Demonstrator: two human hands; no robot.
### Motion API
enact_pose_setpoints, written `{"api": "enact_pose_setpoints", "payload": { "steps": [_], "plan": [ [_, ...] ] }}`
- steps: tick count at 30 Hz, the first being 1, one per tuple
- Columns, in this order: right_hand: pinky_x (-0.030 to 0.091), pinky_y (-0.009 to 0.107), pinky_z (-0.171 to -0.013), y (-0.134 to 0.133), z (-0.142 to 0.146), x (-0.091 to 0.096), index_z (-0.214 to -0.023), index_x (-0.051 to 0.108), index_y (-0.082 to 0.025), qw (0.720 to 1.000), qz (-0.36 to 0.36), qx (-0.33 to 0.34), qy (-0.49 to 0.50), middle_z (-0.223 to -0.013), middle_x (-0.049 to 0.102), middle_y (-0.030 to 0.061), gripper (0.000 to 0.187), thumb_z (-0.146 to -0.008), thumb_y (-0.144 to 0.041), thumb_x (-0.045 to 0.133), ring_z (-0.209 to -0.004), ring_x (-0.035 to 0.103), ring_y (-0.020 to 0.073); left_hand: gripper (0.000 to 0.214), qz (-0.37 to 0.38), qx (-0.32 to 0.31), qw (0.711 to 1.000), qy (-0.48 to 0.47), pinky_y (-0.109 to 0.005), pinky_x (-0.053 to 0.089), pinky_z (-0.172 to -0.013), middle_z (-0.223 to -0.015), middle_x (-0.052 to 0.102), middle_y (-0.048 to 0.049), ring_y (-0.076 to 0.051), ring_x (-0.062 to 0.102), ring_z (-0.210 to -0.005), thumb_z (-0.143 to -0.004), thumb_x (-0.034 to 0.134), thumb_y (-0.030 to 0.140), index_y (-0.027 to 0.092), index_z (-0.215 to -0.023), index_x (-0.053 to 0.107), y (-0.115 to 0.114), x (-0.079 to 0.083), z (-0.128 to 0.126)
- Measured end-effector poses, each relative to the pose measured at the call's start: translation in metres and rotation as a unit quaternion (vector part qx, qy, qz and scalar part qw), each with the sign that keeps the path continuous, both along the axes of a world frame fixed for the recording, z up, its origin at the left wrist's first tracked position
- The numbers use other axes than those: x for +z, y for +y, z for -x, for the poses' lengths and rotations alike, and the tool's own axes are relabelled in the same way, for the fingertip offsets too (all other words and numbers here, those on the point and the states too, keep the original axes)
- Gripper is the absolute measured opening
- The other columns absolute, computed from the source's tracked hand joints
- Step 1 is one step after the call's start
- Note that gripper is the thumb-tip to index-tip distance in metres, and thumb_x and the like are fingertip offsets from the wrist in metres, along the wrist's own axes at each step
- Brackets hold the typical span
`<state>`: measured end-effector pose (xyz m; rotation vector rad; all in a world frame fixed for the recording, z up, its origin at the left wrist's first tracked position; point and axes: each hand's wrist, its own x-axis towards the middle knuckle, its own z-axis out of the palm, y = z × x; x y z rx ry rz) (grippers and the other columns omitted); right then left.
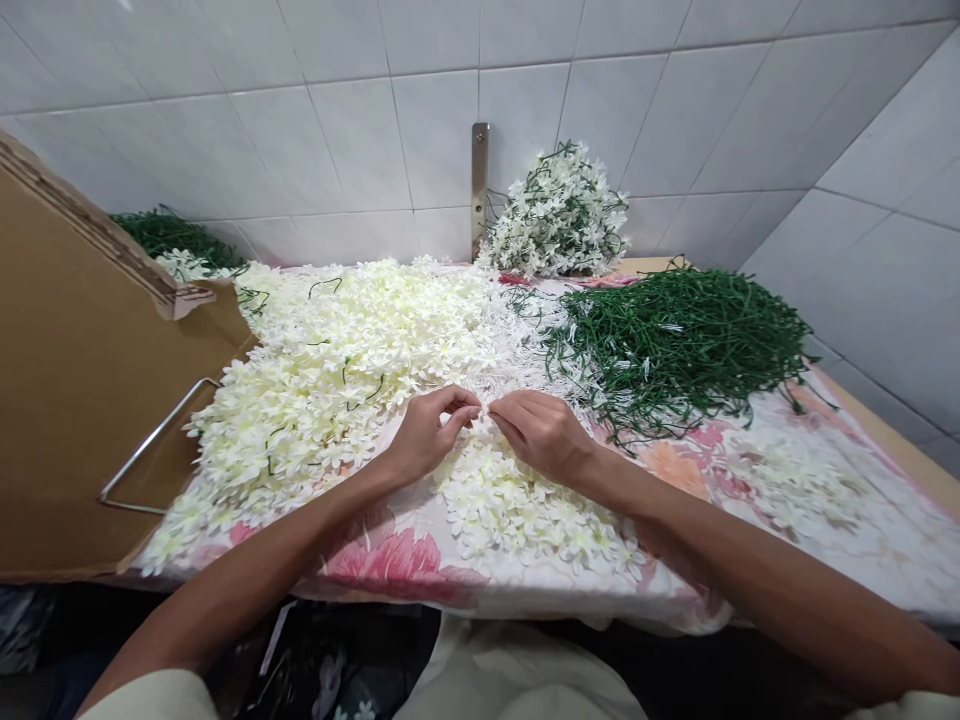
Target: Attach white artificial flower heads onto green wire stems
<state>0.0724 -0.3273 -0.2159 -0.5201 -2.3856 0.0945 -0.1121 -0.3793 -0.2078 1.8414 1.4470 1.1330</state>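
Left grip: the left hand (pixel 435 435) is closed, its thumb and fingertips pinched together on a small white piece (pixel 484 411), too small to identify.
Right grip: the right hand (pixel 541 435) is also closed and meets the same spot, almost touching the left; the two hold it between them.
Nearest things: loose cream artificial flower heads (pixel 510 505) lie just below the hands, a white spiky heap (pixel 517 340) lies just beyond them, and a larger cream heap (pixel 322 370) lies to the left.
Main risk: the heads look light and loose, so a forearm dragged across them could sweep them together or push them over the front edge.
Snag risk: the green stems (pixel 675 350) reach close to the right hand, and their tangled ends could catch on the white heap if pulled.
Front edge: the floral cloth (pixel 390 565) over the worktop (pixel 892 460) ends just below the lowest heads.
Left edge: the cardboard sheet (pixel 75 380) borders the cream heap.
Back edge: a tiled wall (pixel 322 140) stops reach, with a flower bunch (pixel 555 215) against it.
Open room: the widest stretch of cloth lies front right, with some pale heads on it.
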Motion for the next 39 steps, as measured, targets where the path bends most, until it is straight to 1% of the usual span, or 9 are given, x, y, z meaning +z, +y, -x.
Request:
{"api": "enact_pose_setpoints", "payload": {
  "steps": [5, 10, 16, 19, 23, 26, 31, 36, 39],
  "plan": [
    [0.049, 0.030, -0.069, -0.0005, 0.0008, -0.0022, -0.083, 0.065, -0.017, 1.000, 0.021, -0.004, 0.002, -0.071, 0.067, 0.0079, 0.020, -0.093, -0.018, 0.048, -0.068, 0.063, 0.0177, 0.014, -0.009, 0.014, 1.000, 0.002, -0.022, 0.047, -0.058, -0.074, 0.066, -0.0015, -0.012, 0.060, -0.065, -0.086, 0.055, 0.026, 0.017, -0.081, 0.063, -0.0011, -0.0016, -0.0023],
    [0.049, 0.029, -0.067, -0.0031, 0.0026, -0.0016, -0.079, 0.064, -0.015, 0.999, -0.025, -0.022, 0.003, -0.068, 0.067, 0.0093, 0.025, -0.094, -0.016, 0.044, -0.068, 0.064, 0.0183, 0.014, -0.010, 0.027, 1.000, -0.012, -0.020, 0.043, -0.050, -0.073, 0.065, -0.0015, -0.012, 0.059, -0.064, -0.085, 0.056, 0.028, 0.017, -0.080, 0.063, -0.0025, -0.0055, -0.0057],
    [0.049, 0.029, -0.066, -0.0040, 0.0042, 0.0005, -0.078, 0.065, -0.014, 0.998, -0.066, -0.024, -0.006, -0.068, 0.069, 0.0096, 0.029, -0.095, -0.015, 0.041, -0.069, 0.065, 0.0184, 0.011, -0.035, 0.032, 0.999, 0.002, -0.019, 0.043, -0.050, -0.069, 0.064, -0.0007, -0.012, 0.058, -0.063, -0.085, 0.056, 0.024, 0.017, -0.079, 0.062, -0.0046, -0.0030, -0.0081],
    [0.049, 0.029, -0.064, -0.0029, 0.0029, 0.0021, -0.082, 0.065, -0.013, 0.997, -0.072, -0.019, 0.012, -0.071, 0.071, 0.0098, 0.025, -0.095, -0.017, 0.044, -0.068, 0.066, 0.0186, 0.013, -0.014, 0.031, 0.999, -0.020, -0.020, 0.044, -0.050, -0.073, 0.065, -0.0016, -0.012, 0.059, -0.064, -0.085, 0.056, 0.027, 0.017, -0.080, 0.062, -0.0047, -0.0006, -0.0076],
    [0.050, 0.030, -0.063, -0.0005, 0.0005, 0.0037, -0.092, 0.064, -0.012, 0.997, -0.052, -0.035, 0.047, -0.078, 0.073, 0.0105, 0.018, -0.093, -0.024, 0.051, -0.068, 0.067, 0.0195, 0.015, -0.001, 0.037, 0.997, -0.062, -0.021, 0.046, -0.053, -0.076, 0.065, -0.0027, -0.013, 0.060, -0.064, -0.086, 0.056, 0.030, 0.016, -0.083, 0.063, -0.0043, 0.0016, -0.0064],
    [0.051, 0.030, -0.062, 0.0007, 0.0004, 0.0043, -0.093, 0.063, -0.013, 0.998, -0.040, -0.017, 0.055, -0.079, 0.073, 0.0095, 0.014, -0.092, -0.021, 0.051, -0.067, 0.068, 0.0189, 0.015, -0.006, 0.038, 0.997, -0.066, -0.021, 0.047, -0.054, -0.076, 0.065, -0.0028, -0.012, 0.060, -0.064, -0.086, 0.057, 0.029, 0.016, -0.082, 0.063, -0.0042, 0.0026, -0.0061],
    [0.050, 0.028, -0.058, 0.0010, 0.0020, 0.0055, -0.087, 0.062, -0.016, 0.994, -0.063, 0.014, 0.088, -0.072, 0.072, 0.0062, 0.012, -0.091, -0.014, 0.050, -0.062, 0.066, 0.0167, 0.015, -0.008, 0.037, 0.998, -0.054, -0.021, 0.046, -0.052, -0.077, 0.065, -0.0031, -0.012, 0.060, -0.064, -0.085, 0.058, 0.029, 0.016, -0.081, 0.063, -0.0047, 0.0029, -0.0061],
    [0.049, 0.027, -0.060, 0.0003, 0.0021, 0.0036, -0.086, 0.061, -0.016, 0.995, -0.070, 0.015, 0.076, -0.072, 0.071, 0.0056, 0.011, -0.091, -0.013, 0.051, -0.062, 0.065, 0.0161, 0.016, 0.004, 0.030, 0.998, -0.054, -0.020, 0.043, -0.049, -0.077, 0.065, -0.0024, -0.012, 0.059, -0.063, -0.085, 0.056, 0.030, 0.016, -0.081, 0.063, -0.0054, 0.0021, -0.0073],
    [0.049, 0.027, -0.061, 0.0002, 0.0015, 0.0024, -0.086, 0.060, -0.016, 0.995, -0.067, 0.017, 0.066, -0.072, 0.071, 0.0059, 0.012, -0.092, -0.014, 0.050, -0.062, 0.065, 0.0159, 0.016, 0.014, 0.026, 0.998, -0.060, -0.020, 0.043, -0.050, -0.076, 0.064, -0.0016, -0.011, 0.059, -0.062, -0.085, 0.056, 0.030, 0.016, -0.081, 0.062, -0.0053, 0.0009, -0.0088]
  ]
}}
